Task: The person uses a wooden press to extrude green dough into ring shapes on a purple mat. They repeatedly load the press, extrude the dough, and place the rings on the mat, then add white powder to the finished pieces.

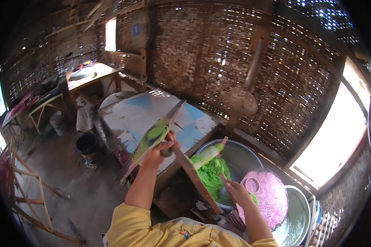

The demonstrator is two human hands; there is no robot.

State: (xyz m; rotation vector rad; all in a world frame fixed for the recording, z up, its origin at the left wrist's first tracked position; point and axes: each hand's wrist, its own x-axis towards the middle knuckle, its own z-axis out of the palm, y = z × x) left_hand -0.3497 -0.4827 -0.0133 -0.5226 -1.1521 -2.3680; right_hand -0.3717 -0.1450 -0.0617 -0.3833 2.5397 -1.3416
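Observation:
My left hand (pixel 164 149) is closed around the middle of a long wooden tool (pixel 154 133), raised over the table's near edge. Its tapering board is smeared with green paste. A second wooden bar (pixel 193 175) slants down from that hand toward my body; whether the two are joined I cannot tell. Bright green dough (pixel 212 175) lies in a large metal basin (pixel 245 154). Across it rests a pale green, coated piece (pixel 208 155) with a wooden end. My right hand (pixel 236 192) grips a flat wooden stick (pixel 223 180) at the dough's near side.
Right of the basin sits a round pink mass (pixel 272 193) with a white ring (pixel 252 185) on it. Another metal basin (pixel 303 214) stands beyond. A worn blue-and-white table (pixel 185 119) is ahead, against a woven wall (pixel 185 49). A dark bucket (pixel 86 144) stands left.

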